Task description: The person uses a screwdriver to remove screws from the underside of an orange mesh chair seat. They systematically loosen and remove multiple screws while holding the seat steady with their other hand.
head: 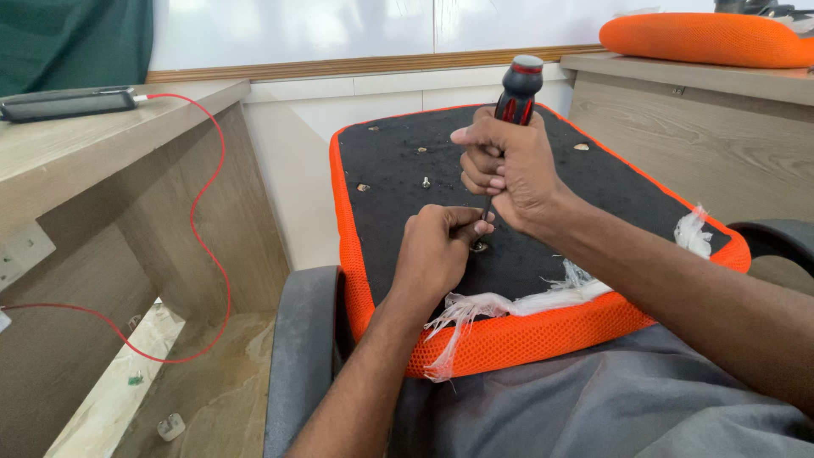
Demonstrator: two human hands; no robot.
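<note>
My right hand (509,165) is fisted around the screwdriver (512,110), upright over the orange seat cushion (543,331) on my lap; my left hand (437,250) pinches the screw (480,246) at its tip.

A single head-worn view was given, aimed steeply downward and forward from close above. The right hand (509,165) gripping the screwdriver (515,93) was centred, with everything framed around that grip. No second view was shared.
</note>
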